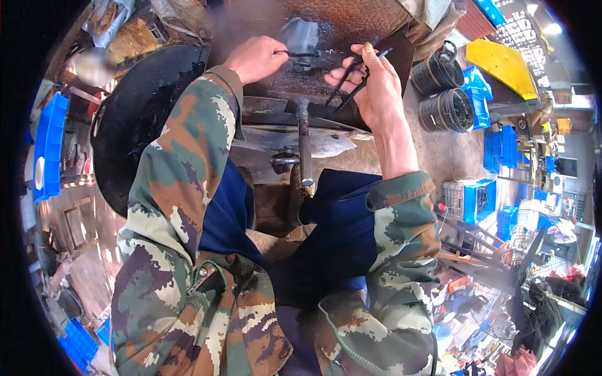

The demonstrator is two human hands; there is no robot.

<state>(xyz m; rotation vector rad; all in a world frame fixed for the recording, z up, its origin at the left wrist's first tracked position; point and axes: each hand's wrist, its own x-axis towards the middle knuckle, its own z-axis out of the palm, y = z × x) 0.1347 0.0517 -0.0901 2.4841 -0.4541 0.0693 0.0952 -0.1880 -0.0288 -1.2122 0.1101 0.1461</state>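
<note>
At eleven o'clock the left hand point(257, 57) pinches a thin dark rod point(301, 54) by its end, seemingly to steady it; at one, the half-curled right hand point(379, 78) holds slender black pieces point(344, 82) — splayed, perhaps to keep them apart.

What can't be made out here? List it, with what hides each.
All in head view:
Left hand: most fingers, under its back.
Dark slender tool in right hand: too small to tell its kind.
Black vessel: lower right side, behind left sleeve.
Brown surface: far end, cut by top edge.
</note>
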